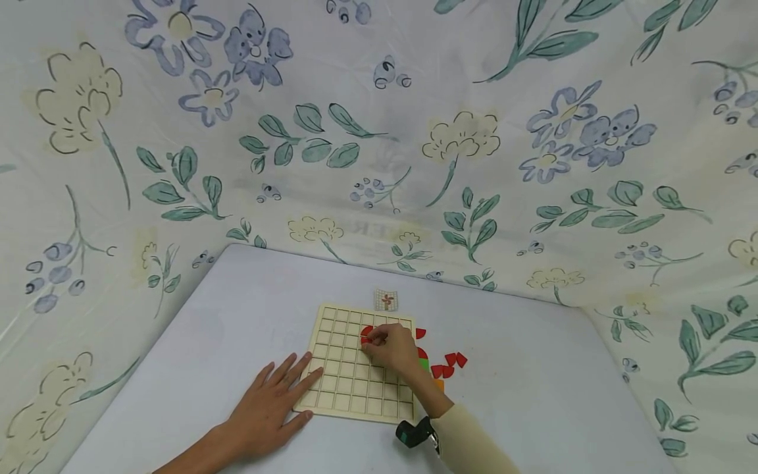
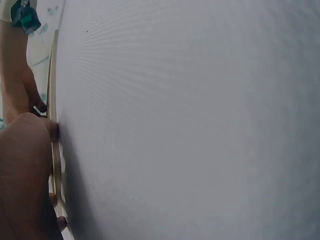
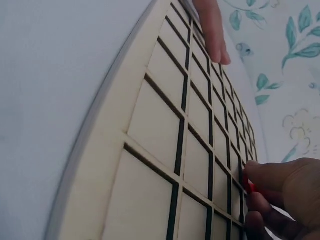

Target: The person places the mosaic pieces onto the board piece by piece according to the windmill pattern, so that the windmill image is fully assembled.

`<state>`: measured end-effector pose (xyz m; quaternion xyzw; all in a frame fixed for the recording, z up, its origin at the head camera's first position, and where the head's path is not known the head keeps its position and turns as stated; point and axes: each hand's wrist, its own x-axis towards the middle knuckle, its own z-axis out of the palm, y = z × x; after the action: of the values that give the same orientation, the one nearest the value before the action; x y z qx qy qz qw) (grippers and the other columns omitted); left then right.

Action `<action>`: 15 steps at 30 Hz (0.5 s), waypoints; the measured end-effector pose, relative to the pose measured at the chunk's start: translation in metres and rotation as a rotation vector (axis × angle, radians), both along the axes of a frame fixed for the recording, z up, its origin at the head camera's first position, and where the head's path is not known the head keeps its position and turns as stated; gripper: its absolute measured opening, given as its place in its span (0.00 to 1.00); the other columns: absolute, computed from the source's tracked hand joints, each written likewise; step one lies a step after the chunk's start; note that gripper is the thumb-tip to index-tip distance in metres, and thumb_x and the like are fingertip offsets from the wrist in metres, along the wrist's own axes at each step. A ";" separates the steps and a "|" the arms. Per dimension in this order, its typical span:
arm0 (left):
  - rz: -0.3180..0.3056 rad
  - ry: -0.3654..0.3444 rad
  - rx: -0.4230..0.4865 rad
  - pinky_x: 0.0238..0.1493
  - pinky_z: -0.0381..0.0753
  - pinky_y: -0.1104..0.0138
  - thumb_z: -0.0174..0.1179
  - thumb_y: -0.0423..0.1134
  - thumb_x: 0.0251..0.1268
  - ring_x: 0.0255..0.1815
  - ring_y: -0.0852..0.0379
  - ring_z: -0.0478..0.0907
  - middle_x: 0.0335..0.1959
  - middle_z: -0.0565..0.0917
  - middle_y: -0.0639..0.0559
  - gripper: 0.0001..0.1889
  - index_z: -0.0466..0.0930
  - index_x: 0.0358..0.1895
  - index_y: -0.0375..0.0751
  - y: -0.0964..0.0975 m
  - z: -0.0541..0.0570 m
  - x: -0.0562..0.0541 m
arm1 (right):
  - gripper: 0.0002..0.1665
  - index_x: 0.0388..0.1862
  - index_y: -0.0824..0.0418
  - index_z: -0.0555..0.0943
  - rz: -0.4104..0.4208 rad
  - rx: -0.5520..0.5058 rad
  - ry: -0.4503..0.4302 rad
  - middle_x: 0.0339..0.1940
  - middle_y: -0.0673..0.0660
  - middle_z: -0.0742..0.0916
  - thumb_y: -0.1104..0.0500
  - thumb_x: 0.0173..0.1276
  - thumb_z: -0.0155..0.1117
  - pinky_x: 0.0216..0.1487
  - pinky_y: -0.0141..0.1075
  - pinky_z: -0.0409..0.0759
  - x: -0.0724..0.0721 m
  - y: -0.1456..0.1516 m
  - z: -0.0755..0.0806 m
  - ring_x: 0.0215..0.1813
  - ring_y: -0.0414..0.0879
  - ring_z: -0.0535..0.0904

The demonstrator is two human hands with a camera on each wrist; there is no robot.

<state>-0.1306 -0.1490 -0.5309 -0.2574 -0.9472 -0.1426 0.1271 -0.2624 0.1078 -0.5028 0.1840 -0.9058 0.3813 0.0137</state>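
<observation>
A pale wooden grid board [image 1: 337, 385] lies on the white table. My right hand [image 1: 392, 347] is over its upper middle and pinches a small red piece [image 3: 251, 187] between thumb and fingertips, down at the grid. Just beyond those fingertips, another red piece [image 1: 367, 330] with a curved edge sits on the board. My left hand [image 1: 266, 411] rests with spread fingers at the board's left edge, fingertips on the rim and thumb by the near corner. In the left wrist view, the left hand [image 2: 25, 170] stands against the board's thin side.
Several loose red pieces [image 1: 449, 371] lie right of the board. A green piece [image 1: 424, 363] and an orange piece [image 1: 439, 384] are beside its right edge, partly behind my right arm. Behind the board is a small card [image 1: 386, 300] with a red pinwheel pattern. Floral cloth [image 1: 379, 191] surrounds the table.
</observation>
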 end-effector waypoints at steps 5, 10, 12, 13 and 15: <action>0.003 -0.012 -0.003 0.65 0.58 0.40 0.53 0.59 0.71 0.75 0.40 0.55 0.77 0.58 0.45 0.33 0.63 0.75 0.50 0.000 0.002 0.000 | 0.05 0.31 0.60 0.88 -0.024 0.038 0.033 0.22 0.44 0.82 0.60 0.59 0.76 0.25 0.30 0.74 -0.001 -0.001 -0.004 0.26 0.36 0.76; 0.008 -0.029 0.001 0.66 0.57 0.40 0.53 0.58 0.71 0.75 0.40 0.55 0.77 0.57 0.44 0.34 0.63 0.75 0.49 0.001 0.004 0.001 | 0.05 0.30 0.59 0.88 -0.019 0.034 0.050 0.22 0.44 0.83 0.60 0.60 0.76 0.25 0.30 0.75 -0.001 -0.002 -0.006 0.25 0.35 0.76; 0.010 -0.034 0.004 0.66 0.57 0.40 0.53 0.58 0.71 0.75 0.40 0.55 0.77 0.57 0.44 0.34 0.63 0.75 0.50 0.001 0.005 0.001 | 0.04 0.29 0.58 0.87 -0.012 0.036 0.052 0.22 0.44 0.83 0.59 0.60 0.75 0.25 0.30 0.75 -0.001 -0.003 -0.007 0.25 0.35 0.76; 0.010 -0.036 0.005 0.66 0.57 0.40 0.53 0.58 0.71 0.75 0.40 0.55 0.77 0.57 0.44 0.34 0.63 0.75 0.50 0.001 0.005 0.001 | 0.05 0.28 0.57 0.87 -0.011 0.039 0.049 0.21 0.43 0.83 0.59 0.61 0.75 0.25 0.30 0.75 -0.001 -0.003 -0.008 0.25 0.35 0.76; 0.009 -0.036 0.007 0.66 0.56 0.40 0.53 0.58 0.71 0.75 0.39 0.55 0.77 0.57 0.44 0.34 0.63 0.75 0.49 0.002 0.004 0.001 | 0.05 0.27 0.56 0.87 -0.010 0.046 0.048 0.21 0.42 0.82 0.58 0.62 0.74 0.25 0.30 0.75 -0.001 -0.003 -0.008 0.25 0.35 0.76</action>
<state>-0.1294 -0.1472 -0.5265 -0.2499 -0.9500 -0.1500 0.1117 -0.2630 0.1048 -0.5110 0.1890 -0.9146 0.3560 0.0332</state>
